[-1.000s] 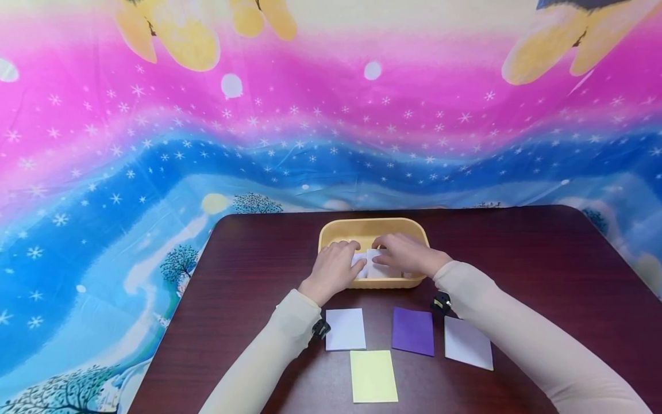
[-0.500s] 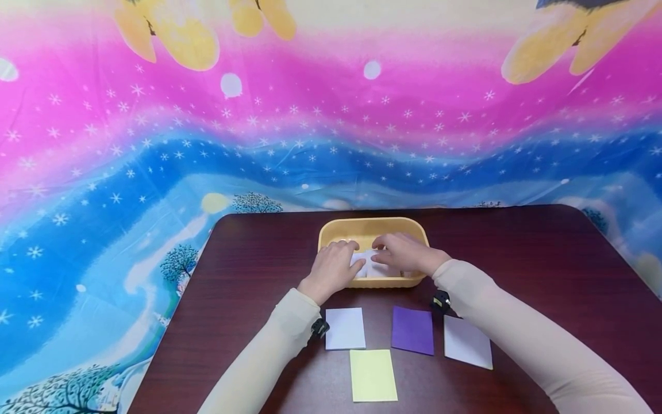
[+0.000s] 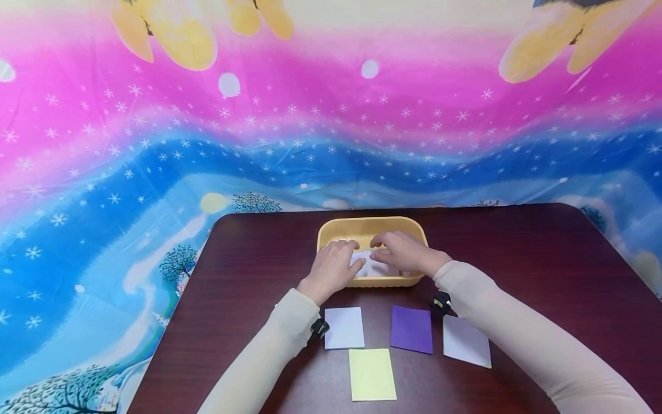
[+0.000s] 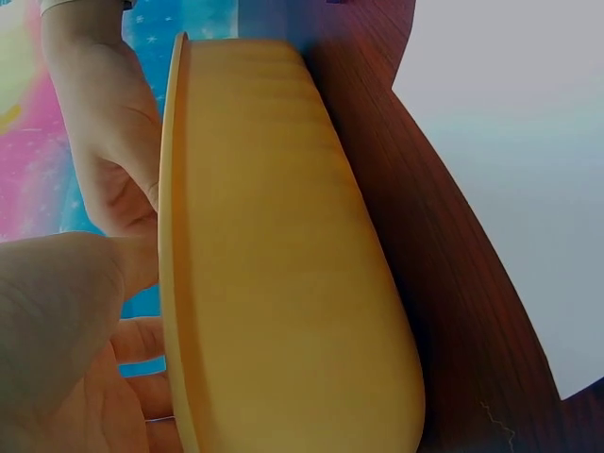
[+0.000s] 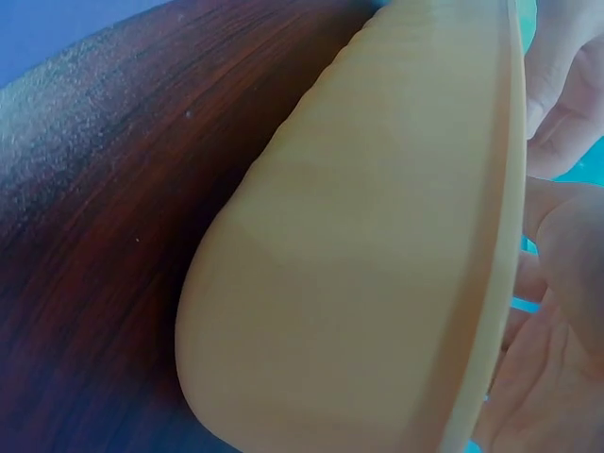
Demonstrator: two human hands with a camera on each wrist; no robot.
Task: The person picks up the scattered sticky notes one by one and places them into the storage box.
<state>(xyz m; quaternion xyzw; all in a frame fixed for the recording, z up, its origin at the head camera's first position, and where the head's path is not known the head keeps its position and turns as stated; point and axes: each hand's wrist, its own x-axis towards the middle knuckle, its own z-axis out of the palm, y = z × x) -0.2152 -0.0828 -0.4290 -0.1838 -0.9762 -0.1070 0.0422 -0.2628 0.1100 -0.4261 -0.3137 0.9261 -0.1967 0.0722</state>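
Both hands reach into a yellow plastic basket point(image 3: 385, 282) at the back of the table. My left hand point(image 3: 332, 267) lies over its left part, thumb and forefinger apart beside a white paper pad point(image 3: 359, 265). On the right, my right hand point(image 3: 405, 253) has its thumb over a second white paper pad point(image 3: 384, 269), with a gap between thumb and forefinger. In the left wrist view the basket's wall point(image 4: 274, 236) hides the left fingertips, and in the right wrist view the wall point(image 5: 349, 255) covers much of what the right hand touches.
In front of the basket lie a white pad point(image 3: 344, 328), a purple pad point(image 3: 411, 329), a yellow pad point(image 3: 372, 375) and another white pad point(image 3: 466, 341) partly under the right sleeve. The dark wood table point(image 3: 248, 270) backs onto a printed cloth point(image 3: 289, 132).
The white pad under the right hand has sunk slightly lower into the basket. Both hands have stayed almost in place; the view has shifted a little.
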